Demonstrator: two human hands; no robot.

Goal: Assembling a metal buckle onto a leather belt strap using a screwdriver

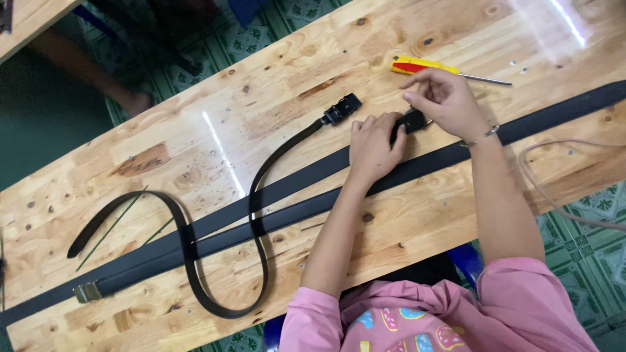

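Over two long black belts (293, 195) on the wooden table (417, 221), her left hand (375, 146) presses flat on one belt while her right hand (443, 101) pinches its black buckle (412, 120), a yellow-and-red screwdriver (430, 68) lying beyond.

You have three black belts on the tabletop (195, 130): two straight belts (293, 186) (287, 218) laid side by side and one curled belt (257, 215) looped across them. Three buckles show: one black buckle (342, 109) on the curled belt, one black buckle (411, 121) at your hands, one metal buckle (87, 292). One screwdriver (424, 66). One cable (554, 189).
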